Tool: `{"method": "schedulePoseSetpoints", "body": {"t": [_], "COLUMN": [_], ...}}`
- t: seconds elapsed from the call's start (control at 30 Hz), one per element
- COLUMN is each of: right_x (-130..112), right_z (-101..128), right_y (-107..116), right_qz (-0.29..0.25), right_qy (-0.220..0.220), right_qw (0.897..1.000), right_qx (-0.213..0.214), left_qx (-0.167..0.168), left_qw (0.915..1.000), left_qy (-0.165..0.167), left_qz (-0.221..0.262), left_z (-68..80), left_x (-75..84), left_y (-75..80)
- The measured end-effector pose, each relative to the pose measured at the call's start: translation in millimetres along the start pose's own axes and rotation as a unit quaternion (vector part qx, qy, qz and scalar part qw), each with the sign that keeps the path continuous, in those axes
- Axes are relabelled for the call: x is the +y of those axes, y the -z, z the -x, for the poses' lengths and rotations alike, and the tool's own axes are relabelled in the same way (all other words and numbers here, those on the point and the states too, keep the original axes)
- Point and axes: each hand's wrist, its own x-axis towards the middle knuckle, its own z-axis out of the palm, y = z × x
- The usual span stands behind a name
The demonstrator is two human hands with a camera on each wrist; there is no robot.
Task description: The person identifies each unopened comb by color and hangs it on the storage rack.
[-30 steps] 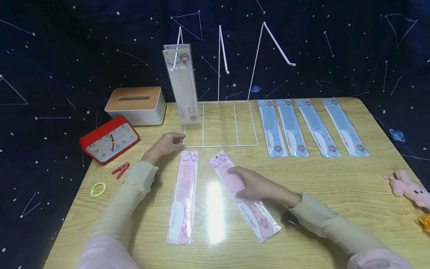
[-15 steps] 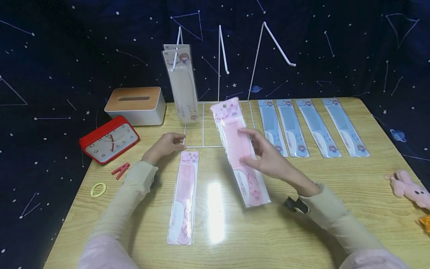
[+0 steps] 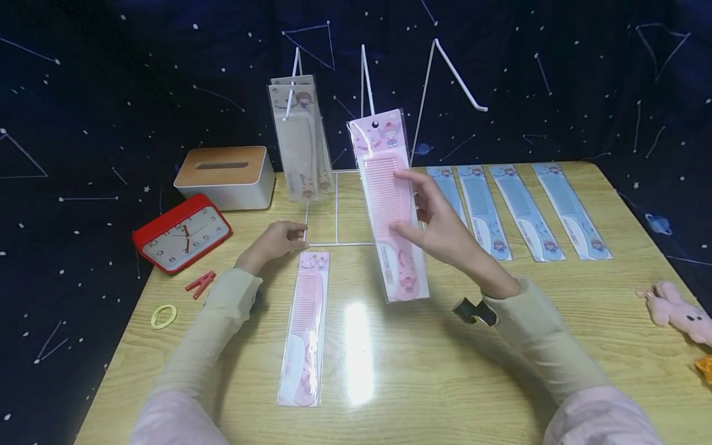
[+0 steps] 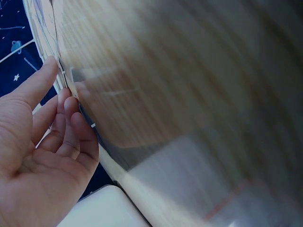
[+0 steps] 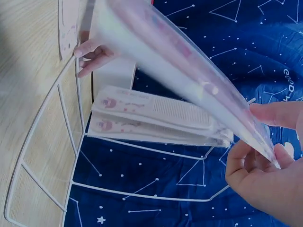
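Observation:
My right hand [image 3: 445,225] holds a pink comb in a clear packet [image 3: 389,204] by its right edge, thumb in front and fingers behind. The packet is raised nearly upright, its hole overlapping the tip of the middle hook of the white wire rack [image 3: 336,210] in the head view. At the rack's front left corner my left hand [image 3: 272,242] pinches the base wire between thumb and fingers. On the left hook hang packaged white combs [image 5: 142,106], one behind another. Another packaged pink comb [image 3: 305,327] lies on the table just in front of the rack.
Several packaged blue combs [image 3: 520,210] lie in a row right of the rack. To the left are a tissue box [image 3: 245,191], a red clock [image 3: 183,232], a red clip [image 3: 200,284] and a yellow ring [image 3: 164,316]. A pink plush toy [image 3: 681,312] lies far right.
My right hand has lifted one pink comb packet off the table and carried it up and back to the middle hook. My left hand stays at the rack's corner.

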Motion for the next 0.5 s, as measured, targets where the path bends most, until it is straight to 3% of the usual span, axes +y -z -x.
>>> {"method": "schedulePoseSetpoints", "body": {"t": [0.2,0.5], "right_x": [7.4,29.7], "right_z": [-13.8,-54.0], "right_y": [3.2,7.3], "right_qz": [0.023,0.046], "right_qy": [-0.016,-0.022], "right_qw": [1.0,0.999], "right_qx": [-0.008,-0.002], "left_qx": [0.002,0.002], "left_qw": [1.0,1.0], "left_qy": [-0.005,-0.006], "left_qz": [-0.007,-0.001], "left_z": [0.4,0.1], "left_x": [-1.0,-1.1], "left_y": [-0.3,0.1]}}
